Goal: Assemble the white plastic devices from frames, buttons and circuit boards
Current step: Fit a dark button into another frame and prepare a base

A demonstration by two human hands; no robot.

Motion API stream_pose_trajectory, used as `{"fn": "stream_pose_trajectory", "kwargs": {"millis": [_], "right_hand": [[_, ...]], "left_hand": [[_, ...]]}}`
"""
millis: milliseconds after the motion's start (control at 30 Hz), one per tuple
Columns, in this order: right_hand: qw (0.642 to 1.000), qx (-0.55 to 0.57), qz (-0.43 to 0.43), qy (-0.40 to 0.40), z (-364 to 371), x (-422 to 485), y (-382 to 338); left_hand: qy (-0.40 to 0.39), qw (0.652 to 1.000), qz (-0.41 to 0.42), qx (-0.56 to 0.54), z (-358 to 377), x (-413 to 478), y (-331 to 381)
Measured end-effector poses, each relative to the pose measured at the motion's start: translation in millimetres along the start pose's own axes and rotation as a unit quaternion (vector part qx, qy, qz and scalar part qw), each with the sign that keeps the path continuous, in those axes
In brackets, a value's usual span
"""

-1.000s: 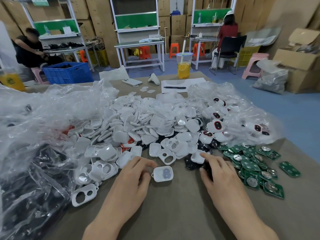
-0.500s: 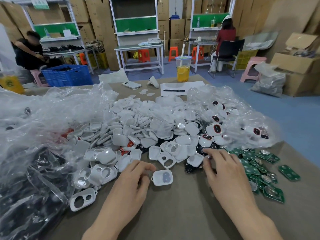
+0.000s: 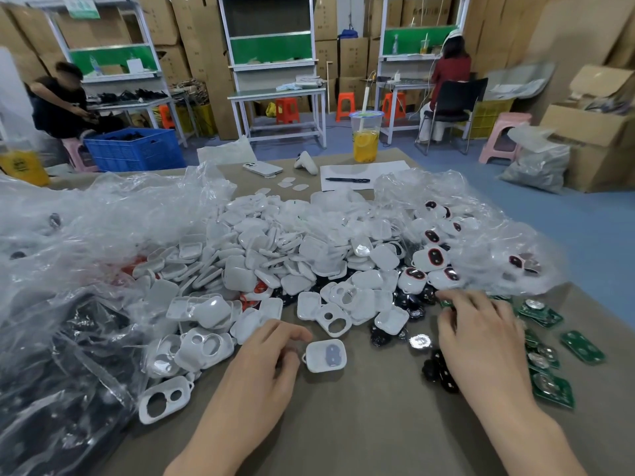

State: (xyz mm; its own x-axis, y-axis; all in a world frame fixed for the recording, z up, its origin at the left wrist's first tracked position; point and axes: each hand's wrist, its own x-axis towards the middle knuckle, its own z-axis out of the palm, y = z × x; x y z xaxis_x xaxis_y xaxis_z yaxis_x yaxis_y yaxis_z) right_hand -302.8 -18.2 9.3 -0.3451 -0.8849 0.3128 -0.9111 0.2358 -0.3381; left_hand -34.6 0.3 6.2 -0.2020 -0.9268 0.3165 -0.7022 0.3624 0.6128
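A white frame with a grey button insert (image 3: 324,355) lies face down on the table in front of me. My left hand (image 3: 264,365) rests just left of it, fingers loosely curled, holding nothing. My right hand (image 3: 481,334) is spread over the green circuit boards (image 3: 553,389), its fingertips touching one at the edge of the heap. Loose black buttons (image 3: 439,372) lie beside my right wrist. Empty white frames (image 3: 165,400) with two holes sit at the left. A big pile of white shells (image 3: 275,255) fills the middle.
A clear bag (image 3: 481,235) at the right holds white devices with red and black buttons. A crumpled bag of black parts (image 3: 51,372) covers the left. A drink cup (image 3: 366,137), phone (image 3: 263,168), paper and pen (image 3: 347,180) stand at the table's far edge. People work at benches behind.
My right hand has moved right, from the black buttons onto the green circuit boards. My left hand has stayed beside the white frame.
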Motion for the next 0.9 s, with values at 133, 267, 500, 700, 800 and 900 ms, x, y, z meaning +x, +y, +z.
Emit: {"fn": "stream_pose_trajectory", "kwargs": {"millis": [133,267,500,700,800,900], "right_hand": [[1.0,-0.007,0.015,-0.012,0.1,2.7,0.6],[0.999,-0.018,0.017,-0.027,-0.4,3.6,2.8],[0.997,-0.059,0.026,-0.041,-2.0,7.4,-0.2],[0.996,-0.08,0.01,-0.027,0.0,7.2,-1.7],[0.997,-0.077,-0.002,-0.003,2.2,4.8,-1.3],[0.998,-0.035,-0.016,0.048,1.6,3.8,-1.9]], "left_hand": [[-0.001,1.0,0.0,-0.001,0.0,-0.4,-0.4],[0.0,1.0,0.0,-0.003,-0.3,-0.6,0.1],[-0.006,1.0,-0.001,-0.001,-0.2,-0.1,-0.9],[-0.004,1.0,-0.003,0.0,0.3,0.2,-0.9],[-0.005,1.0,-0.004,-0.002,0.7,0.0,-0.9],[-0.002,1.0,-0.005,-0.005,1.7,-0.5,-2.6]]}}
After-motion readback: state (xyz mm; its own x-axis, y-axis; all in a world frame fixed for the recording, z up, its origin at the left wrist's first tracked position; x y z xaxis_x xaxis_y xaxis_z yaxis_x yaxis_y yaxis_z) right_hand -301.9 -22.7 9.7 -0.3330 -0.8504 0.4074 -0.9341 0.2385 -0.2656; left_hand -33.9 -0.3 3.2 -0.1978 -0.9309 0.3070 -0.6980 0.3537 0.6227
